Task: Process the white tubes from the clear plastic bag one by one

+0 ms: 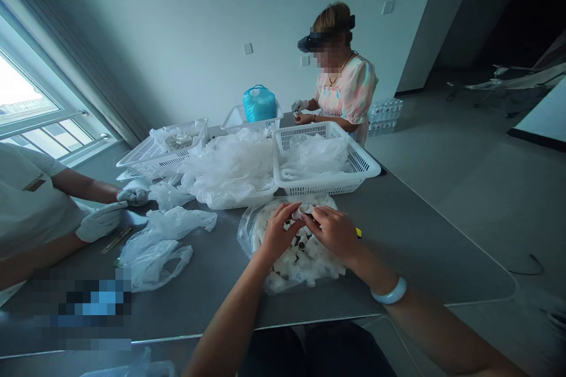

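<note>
A small white tubular piece (298, 214) is held between both hands above an open clear bag (248, 228) full of white plastic pieces (305, 259). My left hand (281, 231) grips it from the left with thumb and fingers. From the right, my right hand (333, 232) is closed on the same piece; something yellow (359, 232) shows beside that hand. Fingers hide part of the piece. Both hands are over the bag's contents.
Behind the bag stand white baskets (327, 187) with clear plastic and a blue bag (259, 103). Loose plastic bags (157, 247) lie left on the grey table (212, 288). A person's gloved hands (101, 221) are at left; another person (349, 88) stands behind.
</note>
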The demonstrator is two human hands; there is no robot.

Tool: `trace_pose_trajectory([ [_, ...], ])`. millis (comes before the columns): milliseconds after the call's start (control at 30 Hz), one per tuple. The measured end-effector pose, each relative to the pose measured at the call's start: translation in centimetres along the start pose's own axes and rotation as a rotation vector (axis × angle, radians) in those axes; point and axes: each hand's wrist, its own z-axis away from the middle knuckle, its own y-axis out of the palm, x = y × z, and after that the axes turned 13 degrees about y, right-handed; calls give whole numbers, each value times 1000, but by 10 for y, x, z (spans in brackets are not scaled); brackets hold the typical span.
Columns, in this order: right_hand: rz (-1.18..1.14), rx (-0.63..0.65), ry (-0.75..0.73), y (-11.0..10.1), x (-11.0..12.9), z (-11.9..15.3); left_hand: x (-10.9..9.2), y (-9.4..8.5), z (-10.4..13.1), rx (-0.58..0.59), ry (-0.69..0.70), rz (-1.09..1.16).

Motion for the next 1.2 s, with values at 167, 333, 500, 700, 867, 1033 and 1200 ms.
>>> trace_pose_trajectory([
  [167,-12,-11,8,3,-1,0,-1,0,0,-17,-19,6],
  [333,-9,-1,-3,3,-1,1,-4,0,-1,-28,-24,48],
  [500,-17,4,14,4,-2,0,-11,-3,-3,-26,-122,242],
  [700,-19,17,34,4,-3,-1,-10,-7,-4,-10,-272,485],
  [867,-18,17,35,4,-3,-1,0,-6,-1,-21,-257,418],
  [1033,-12,25,45,4,-4,-1,2,-5,0,-28,-224,363],
  [1200,-8,13,31,4,-3,-1,0,-7,-2,-16,-192,312],
])
